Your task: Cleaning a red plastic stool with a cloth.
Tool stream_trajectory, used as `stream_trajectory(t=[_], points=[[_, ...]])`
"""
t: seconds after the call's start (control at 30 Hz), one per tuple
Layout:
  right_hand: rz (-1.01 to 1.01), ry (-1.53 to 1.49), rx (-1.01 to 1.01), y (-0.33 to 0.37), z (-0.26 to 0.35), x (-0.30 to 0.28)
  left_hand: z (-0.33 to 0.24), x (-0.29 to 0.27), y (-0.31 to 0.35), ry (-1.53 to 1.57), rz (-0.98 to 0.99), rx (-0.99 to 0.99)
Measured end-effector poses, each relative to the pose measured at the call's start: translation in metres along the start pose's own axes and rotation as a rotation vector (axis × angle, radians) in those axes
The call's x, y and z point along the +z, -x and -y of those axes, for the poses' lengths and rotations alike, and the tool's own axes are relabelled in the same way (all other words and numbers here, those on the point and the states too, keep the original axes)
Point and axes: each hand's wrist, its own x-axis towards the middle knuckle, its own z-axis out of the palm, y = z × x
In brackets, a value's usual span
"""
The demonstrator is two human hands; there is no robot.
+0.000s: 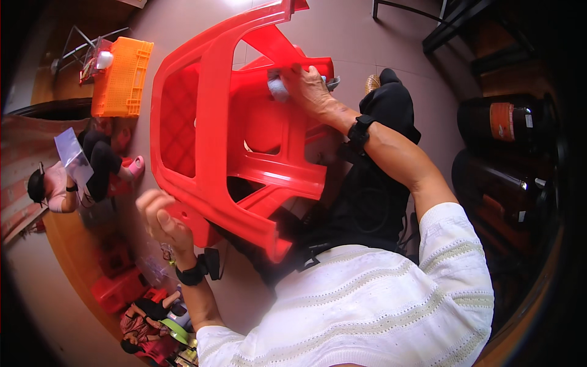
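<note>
A red plastic chair [213, 122] lies tipped in front of me, its frame and open gaps facing up. My right hand [306, 88] presses a grey-blue cloth [278, 85] against one of the chair's far red parts, fingers wrapped over it. Part of the cloth also shows to the right of the hand. At the chair's near left side is my left hand [164, 221], fingers loosely bent and apart, slightly blurred. It holds nothing that I can see, and whether it touches the chair I cannot tell.
An orange plastic crate [125, 76] stands at the far left. Below it a person [79, 168] sits holding a clear sheet. Another person [147, 327] is at the lower left. Dark glossy containers [507, 128] line the right side, with dark furniture legs [452, 33] beyond.
</note>
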Motion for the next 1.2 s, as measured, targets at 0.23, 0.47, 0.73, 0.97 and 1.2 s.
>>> stream_trajectory(t=[0.23, 0.47, 0.73, 0.97, 1.2], points=[[0.061, -0.020, 0.207, -0.015, 0.013, 0.014, -0.016, 0.026, -0.052, 0.028, 0.473, 0.125], [0.152, 0.084, 0.011, -0.032, 0.043, 0.037, -0.012, 0.025, -0.050, -0.023, 0.560, 0.064], [0.113, -0.009, -0.157, -0.051, 0.054, 0.074, -0.016, 0.031, -0.051, 0.003, 0.533, 0.061], [0.226, 0.054, -0.145, -0.041, 0.035, 0.057, -0.015, 0.033, -0.047, 0.001, 0.448, 0.061], [0.311, 0.307, -0.024, -0.007, -0.011, -0.005, -0.014, 0.032, -0.045, 0.005, 0.416, 0.048]])
